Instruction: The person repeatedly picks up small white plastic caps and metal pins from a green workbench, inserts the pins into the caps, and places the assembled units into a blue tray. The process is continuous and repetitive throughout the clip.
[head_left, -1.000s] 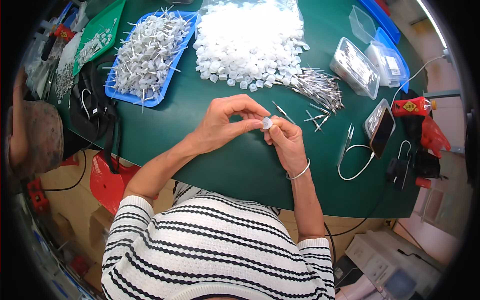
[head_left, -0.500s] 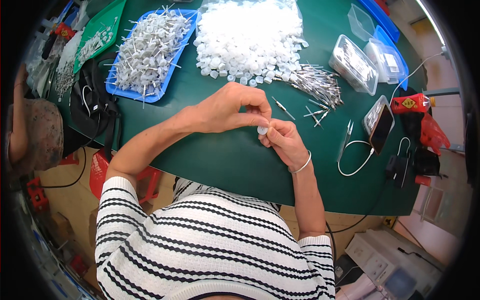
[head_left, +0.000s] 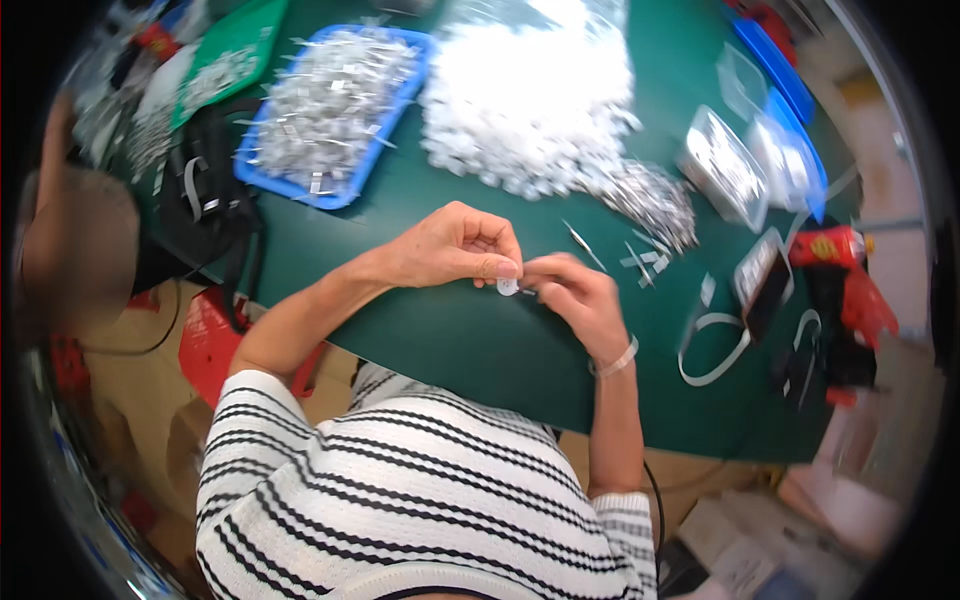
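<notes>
Between the thumb and forefinger of my left hand (head_left: 448, 250) is a small round white plastic cap (head_left: 507, 287), its flat face showing. My right hand (head_left: 580, 295) is close beside it, fingers curled and its fingertips by the cap's right edge. A small dark piece shows at those fingertips, too blurred to name. Beyond the hands lies a big heap of white caps (head_left: 525, 100) on a clear plastic bag. A pile of thin metal pins (head_left: 655, 205) adjoins the heap, and a few loose pins (head_left: 584, 245) lie nearer my right hand.
A blue tray (head_left: 418, 75) at the far left holds caps with pins through them. Left of it are a green tray (head_left: 262, 40) and a black bag (head_left: 205, 190). Clear plastic boxes (head_left: 725, 165), a phone (head_left: 768, 300) and a white cable (head_left: 712, 380) are at right.
The whole picture has shifted and blurred. The cap, earlier between both hands' fingertips, now sits at my left fingertips, and my right thumb has drawn back a little from it.
</notes>
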